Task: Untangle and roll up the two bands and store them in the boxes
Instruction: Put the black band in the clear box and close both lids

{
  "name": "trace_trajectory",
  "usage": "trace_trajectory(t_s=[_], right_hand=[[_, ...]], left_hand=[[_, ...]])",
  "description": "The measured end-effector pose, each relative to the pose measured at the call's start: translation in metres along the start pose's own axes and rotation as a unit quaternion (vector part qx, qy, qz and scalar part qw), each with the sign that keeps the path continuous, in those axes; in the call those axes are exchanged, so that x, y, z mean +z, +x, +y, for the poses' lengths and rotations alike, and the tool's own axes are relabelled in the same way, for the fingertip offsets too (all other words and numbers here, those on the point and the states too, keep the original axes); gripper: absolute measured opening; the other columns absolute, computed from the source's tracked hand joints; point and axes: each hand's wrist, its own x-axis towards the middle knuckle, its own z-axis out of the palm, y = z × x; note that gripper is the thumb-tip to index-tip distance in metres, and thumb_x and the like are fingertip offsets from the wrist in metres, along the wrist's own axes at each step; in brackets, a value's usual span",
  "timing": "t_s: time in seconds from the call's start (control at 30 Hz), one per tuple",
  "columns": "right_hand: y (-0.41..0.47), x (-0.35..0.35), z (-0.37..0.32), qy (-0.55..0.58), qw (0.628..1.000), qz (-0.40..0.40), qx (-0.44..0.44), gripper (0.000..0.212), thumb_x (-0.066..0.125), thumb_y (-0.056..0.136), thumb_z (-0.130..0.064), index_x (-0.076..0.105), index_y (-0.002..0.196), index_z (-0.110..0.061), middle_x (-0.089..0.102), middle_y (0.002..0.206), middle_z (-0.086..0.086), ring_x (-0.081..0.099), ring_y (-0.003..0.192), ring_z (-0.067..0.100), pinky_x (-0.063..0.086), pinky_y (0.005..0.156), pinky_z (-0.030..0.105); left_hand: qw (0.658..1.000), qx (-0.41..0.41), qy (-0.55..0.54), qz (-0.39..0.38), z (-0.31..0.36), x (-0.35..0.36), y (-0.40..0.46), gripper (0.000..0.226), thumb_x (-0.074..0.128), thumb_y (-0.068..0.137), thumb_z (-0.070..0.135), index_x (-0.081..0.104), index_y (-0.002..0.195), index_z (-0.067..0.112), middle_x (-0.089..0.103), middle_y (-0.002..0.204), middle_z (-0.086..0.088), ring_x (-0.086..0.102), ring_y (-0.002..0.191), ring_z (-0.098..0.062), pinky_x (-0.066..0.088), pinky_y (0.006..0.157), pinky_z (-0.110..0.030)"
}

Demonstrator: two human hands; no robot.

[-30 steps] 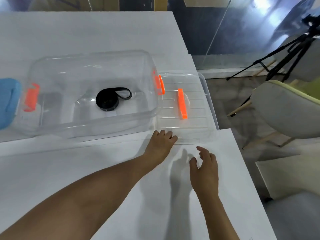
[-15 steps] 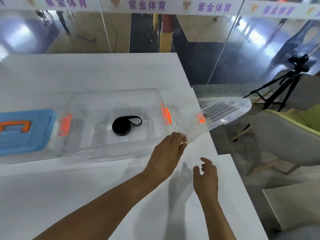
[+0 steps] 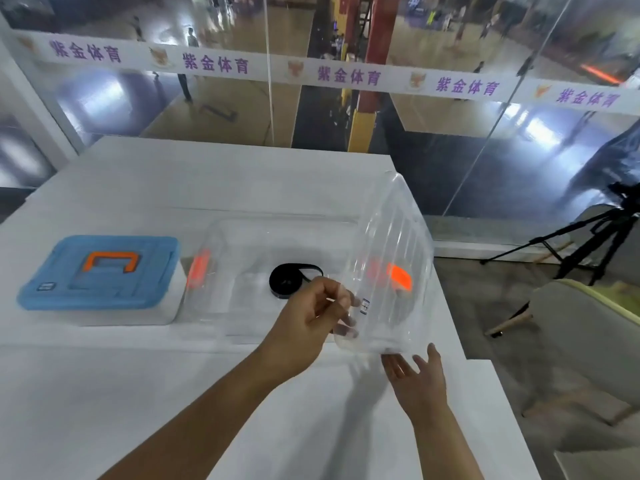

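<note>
So we've got the clear lid up off the tabletop right now, tipped nearly on edge, with its orange handle showing through the plastic. Our left hand has it by the near edge, thumb on our side and fingertips visible through the plastic on the other. Our right hand is just under the lid's lower corner, palm up, fingers spread and relaxed, holding nothing; can't tell if it's actually touching the plastic or just shy of it.

The clear box sits open on the tabletop just left of the lid, with an orange latch on its left end. Inside on the bottom is one black band, rolled into a tight coil with a short loop of loose end sticking out to the right. Our left hand is in front of it and hides a bit of the coil.

Left of that, right beside the clear box, is the second box, closed under a blue lid with an orange handle lying flat on top. We can't see inside it.

Off to the right past the tabletop there's a black tripod on the floor and a pale chair.
</note>
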Motion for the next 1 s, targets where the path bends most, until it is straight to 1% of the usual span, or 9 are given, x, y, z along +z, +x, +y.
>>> trace_trajectory(t_s=[0.17, 0.23, 0.37, 0.5, 0.6, 0.73, 0.83, 0.9, 1.0], right_hand=[[0.011, 0.012, 0.036, -0.065, 0.997, -0.022, -0.021, 0.050, 0.062, 0.100, -0.006, 0.045, 0.146, -0.007, 0.065, 0.131, 0.018, 0.061, 0.127, 0.034, 0.045, 0.091, 0.029], [0.009, 0.012, 0.034, -0.021, 0.998, -0.044, -0.031, 0.035, 0.056, 0.103, -0.008, 0.053, 0.138, -0.006, 0.064, 0.126, 0.020, 0.063, 0.116, 0.035, 0.044, 0.078, 0.024], [-0.007, 0.023, 0.032, -0.032, 0.996, -0.015, -0.082, 0.024, 0.043, 0.109, -0.004, 0.061, 0.117, -0.019, 0.060, 0.093, -0.001, 0.068, 0.073, -0.003, 0.052, 0.071, 0.016], [-0.022, 0.025, 0.038, -0.100, 0.981, -0.002, -0.167, 0.060, 0.057, 0.103, -0.016, 0.031, 0.156, -0.025, 0.067, 0.102, 0.015, 0.068, 0.081, 0.020, 0.052, 0.084, 0.031], [-0.023, 0.033, 0.034, -0.134, 0.972, 0.025, -0.191, 0.072, 0.069, 0.097, -0.025, 0.029, 0.156, -0.032, 0.066, 0.099, 0.010, 0.068, 0.080, 0.023, 0.051, 0.086, 0.036], [-0.019, 0.042, 0.025, -0.147, 0.965, 0.045, -0.214, 0.076, 0.075, 0.094, -0.027, 0.032, 0.157, -0.032, 0.065, 0.107, 0.005, 0.067, 0.077, 0.019, 0.053, 0.086, 0.037], [-0.013, 0.052, 0.021, -0.221, 0.942, 0.076, -0.242, 0.068, 0.077, 0.093, -0.019, 0.043, 0.151, -0.023, 0.064, 0.114, 0.009, 0.066, 0.078, 0.021, 0.056, 0.083, 0.037], [-0.010, 0.059, 0.023, -0.270, 0.920, 0.088, -0.272, 0.060, 0.076, 0.091, -0.020, 0.051, 0.146, -0.018, 0.066, 0.118, 0.011, 0.065, 0.093, 0.025, 0.056, 0.095, 0.043], [-0.007, 0.073, 0.029, -0.340, 0.884, 0.095, -0.307, 0.050, 0.074, 0.092, -0.026, 0.059, 0.139, -0.016, 0.065, 0.127, 0.008, 0.062, 0.105, 0.025, 0.050, 0.102, 0.042]], left_hand=[[0.994, -0.059, -0.067, 0.059, -0.007, -0.045, -0.007, 0.021, 0.052, 0.104, 0.009, 0.057, 0.101, -0.011, 0.068, 0.082, -0.009, 0.066, 0.065, -0.028, 0.062, 0.071, -0.042], [0.991, -0.071, -0.080, 0.079, -0.015, -0.062, -0.010, 0.025, 0.051, 0.105, 0.012, 0.057, 0.101, -0.012, 0.067, 0.080, -0.010, 0.063, 0.064, -0.028, 0.061, 0.070, -0.040], [0.981, -0.094, -0.079, 0.153, -0.032, -0.090, -0.014, 0.020, 0.051, 0.105, 0.012, 0.063, 0.108, -0.004, 0.065, 0.091, -0.014, 0.062, 0.059, -0.022, 0.061, 0.065, -0.037], [0.972, -0.133, -0.025, 0.192, -0.051, -0.116, -0.014, 0.025, 0.053, 0.104, 0.011, 0.059, 0.128, 0.004, 0.064, 0.097, -0.012, 0.063, 0.055, -0.022, 0.062, 0.064, -0.036], [0.967, -0.162, 0.052, 0.191, -0.064, -0.128, -0.013, 0.053, 0.067, 0.097, 0.015, 0.048, 0.145, 0.007, 0.065, 0.109, 0.000, 0.067, 0.062, -0.021, 0.062, 0.070, -0.034], [0.954, -0.161, 0.144, 0.209, -0.074, -0.140, -0.010, 0.064, 0.068, 0.095, 0.011, 0.039, 0.152, 0.011, 0.057, 0.132, -0.001, 0.069, 0.080, -0.026, 0.055, 0.057, -0.016], [0.942, -0.141, 0.212, 0.216, -0.079, -0.149, -0.009, 0.065, 0.073, 0.092, 0.020, 0.043, 0.149, 0.012, 0.053, 0.134, -0.001, 0.065, 0.083, -0.021, 0.055, 0.075, -0.025], [0.936, -0.128, 0.238, 0.224, -0.080, -0.158, -0.008, 0.069, 0.074, 0.091, 0.025, 0.041, 0.150, 0.013, 0.052, 0.136, -0.001, 0.061, 0.085, -0.016, 0.052, 0.084, -0.029], [0.912, -0.126, 0.306, 0.241, -0.083, -0.175, -0.004, 0.068, 0.067, 0.095, 0.033, 0.038, 0.153, 0.014, 0.052, 0.147, -0.003, 0.053, 0.119, -0.023, 0.047, 0.104, -0.036]])
